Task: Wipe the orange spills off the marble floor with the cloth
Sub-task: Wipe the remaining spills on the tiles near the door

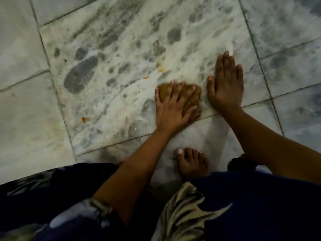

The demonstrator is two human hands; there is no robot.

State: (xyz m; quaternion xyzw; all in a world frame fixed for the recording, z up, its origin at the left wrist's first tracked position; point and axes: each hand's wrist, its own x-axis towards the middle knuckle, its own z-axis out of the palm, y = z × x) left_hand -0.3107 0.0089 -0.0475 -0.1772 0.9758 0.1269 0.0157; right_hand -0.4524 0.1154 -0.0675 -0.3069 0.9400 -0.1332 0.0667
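— Where is the camera?
— On my head, the only view, tilted steeply down at the marble floor, close above it.
— What does it take in?
— My left hand and right hand near mid-frame, floor beyond them, my bare foot nearer me.

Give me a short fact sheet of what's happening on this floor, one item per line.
Activity: a person crouches and wipes a floor
Floor: marble tiles, pale with grey blotches
Cloth: brown cloth, lying flat on the tile
Left hand: left hand pressing on the cloth, fingers spread
Right hand: right hand flat on the bare tile beside the cloth, holding nothing
Spills left: orange spot to the left of the cloth, small orange fleck above it
Also seen: bare foot, dark patterned clothing
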